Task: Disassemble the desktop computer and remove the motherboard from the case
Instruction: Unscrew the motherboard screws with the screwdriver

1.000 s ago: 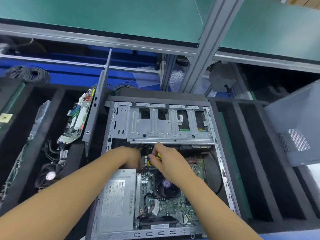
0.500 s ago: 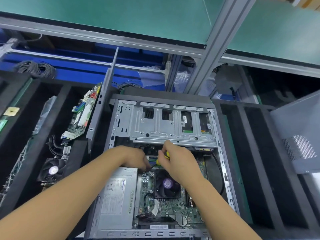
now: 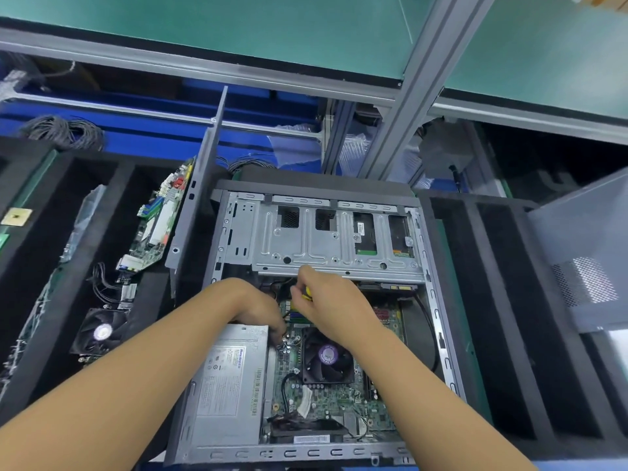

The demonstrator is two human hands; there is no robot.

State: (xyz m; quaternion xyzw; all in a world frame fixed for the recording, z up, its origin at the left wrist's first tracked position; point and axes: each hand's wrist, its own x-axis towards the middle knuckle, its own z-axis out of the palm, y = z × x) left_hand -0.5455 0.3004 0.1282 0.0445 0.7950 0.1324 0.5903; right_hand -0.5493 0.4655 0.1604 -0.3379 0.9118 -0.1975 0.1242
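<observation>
Left hand (image 3: 260, 312) has dipped its fingertips (image 3: 281, 337) lower, onto the motherboard (image 3: 326, 401).
Whether those bent fingers pinch anything cannot be told; the right hand (image 3: 334, 302) is curled round a yellow-handled screwdriver (image 3: 307, 292) just below the drive cage (image 3: 306, 248). Beside the left fingertips lies the power supply (image 3: 227, 385). The motherboard, with its fan (image 3: 328, 355), still lies inside the open case (image 3: 440, 338).
</observation>
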